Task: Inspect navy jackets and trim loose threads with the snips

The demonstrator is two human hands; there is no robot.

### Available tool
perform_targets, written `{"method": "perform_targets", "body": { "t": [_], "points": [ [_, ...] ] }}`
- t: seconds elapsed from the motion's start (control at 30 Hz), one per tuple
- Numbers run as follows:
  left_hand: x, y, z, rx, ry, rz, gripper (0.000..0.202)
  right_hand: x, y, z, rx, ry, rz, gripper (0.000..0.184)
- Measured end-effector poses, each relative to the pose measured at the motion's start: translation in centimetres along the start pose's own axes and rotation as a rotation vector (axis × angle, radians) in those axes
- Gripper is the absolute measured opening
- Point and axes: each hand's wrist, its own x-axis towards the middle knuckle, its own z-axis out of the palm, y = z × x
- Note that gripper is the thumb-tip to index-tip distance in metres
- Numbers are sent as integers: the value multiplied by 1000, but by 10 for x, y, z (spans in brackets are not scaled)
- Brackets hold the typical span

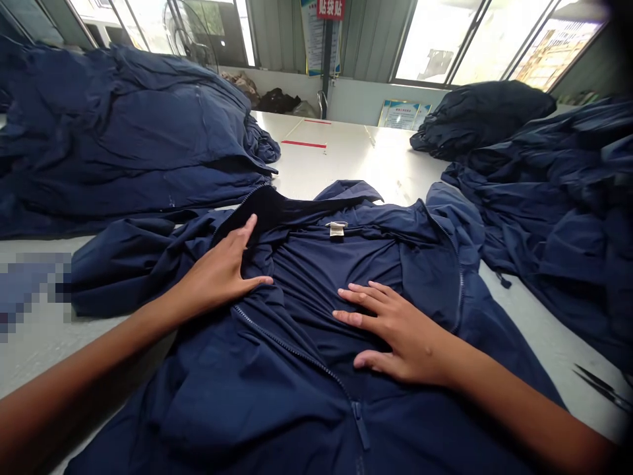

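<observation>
A navy zip-up jacket (237,396) lies spread out before me, its front partly unzipped and folded apart so the lining shows. The zipper pull (360,422) rests low on the front, below my hands. A small white label (337,229) is at the inside of the neck. My left hand (225,267) lies on the jacket's left front edge near the collar, thumb and fingers apart. On the lining at the right, my right hand (390,330) rests flat with its fingers spread. Neither hand is closed around anything.
Large piles of navy garments stand on the left (123,132) and right (558,198) of the white table (341,152). Scissors (601,389) lie at the right edge. Red tape strips (304,144) mark the tabletop's far part. A post (326,66) rises behind it.
</observation>
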Motion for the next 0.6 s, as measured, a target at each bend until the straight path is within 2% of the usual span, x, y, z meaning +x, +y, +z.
{"method": "perform_targets", "body": {
  "t": [0.1, 0.23, 0.33, 0.43, 0.6],
  "points": [
    [-4, -9, -5, 29, -113, 107, 128, 1, -4, -2, -60, 62, -26, 62],
    [-9, -14, -20, -33, -279, 76, 118, 2, -7, -4, -210, 124, 26, 60],
    [-10, -13, -28, -39, -354, 43, 118, 2, -8, -3, -245, 141, 76, 60],
    [-9, -12, -31, -16, -371, 32, 118, 2, -7, -2, -236, 145, 91, 57],
    [-10, -12, -29, 7, -308, 63, 114, 3, -5, -4, -202, 139, 60, 58]
  ]
}}
